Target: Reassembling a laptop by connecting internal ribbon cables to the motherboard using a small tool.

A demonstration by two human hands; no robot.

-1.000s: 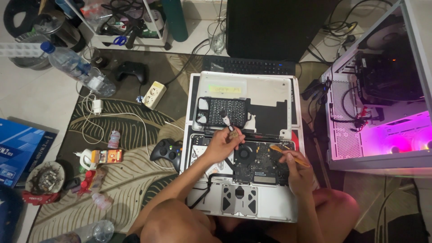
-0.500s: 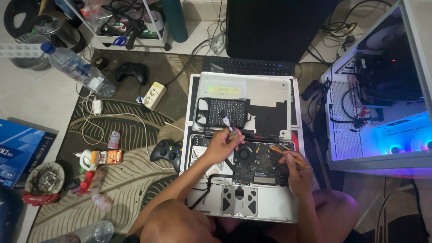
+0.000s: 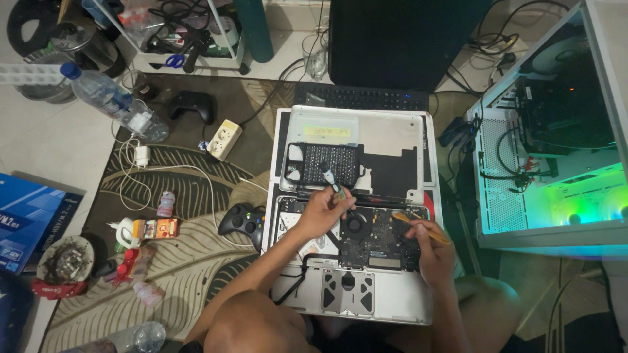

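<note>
An opened silver laptop (image 3: 405, 307) lies on the floor in front of me with its bottom cover off and its dark circuit board (image 3: 369, 238) and round fan exposed. My left hand (image 3: 320, 210) grips a small screwdriver (image 3: 329, 176) with a black and white handle, tip down near the laptop's hinge. My right hand (image 3: 433, 252) holds a thin orange stick-like tool (image 3: 422, 229) over the right side of the board. Just beyond the hinge sits a black case of screwdriver bits (image 3: 325, 163) on the removed cover (image 3: 392, 140).
A white computer case (image 3: 556, 131) glowing green stands at the right. A black monitor (image 3: 399, 39) and keyboard (image 3: 360, 98) are ahead. On the patterned rug at the left lie two game controllers (image 3: 243, 219), a power strip (image 3: 222, 138), a water bottle (image 3: 111, 101) and small bottles.
The light inside the white computer case has gone from pink to blue to green. Both hands stay over the laptop almost unmoved.
</note>
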